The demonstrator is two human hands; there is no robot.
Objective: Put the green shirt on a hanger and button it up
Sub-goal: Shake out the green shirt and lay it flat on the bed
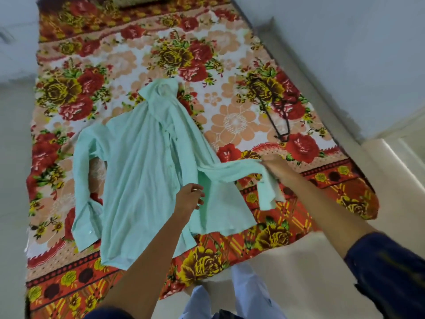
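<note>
No brand, label or writing can be read anywhere here. There is one green shirt (142, 171), one dark hanger (273, 107) and two hands. The right hand (279, 168) grasps the end of the shirt's one sleeve, pinching the cuff so the sleeve stretches taut from the shirt's body out to the fingers, with the loose cuff end hanging just below the grip. The left hand (189, 199) hovers over the lower front of the shirt, just inward of that stretched sleeve, its fingers loosely curled and holding nothing; whether the fingertips touch the cloth cannot be told. The shirt lies spread on a floral bedspread (230, 56), collar at the far end from both hands, its front closed along a row of small buttons, and its other sleeve laid straight down the side farthest from the right hand's grip. The hanger lies flat on the bedspread beyond the right hand, well apart from the shirt and touched by neither hand. Both forearms are bare, with dark blue sleeves (388, 272) pushed up.
</note>
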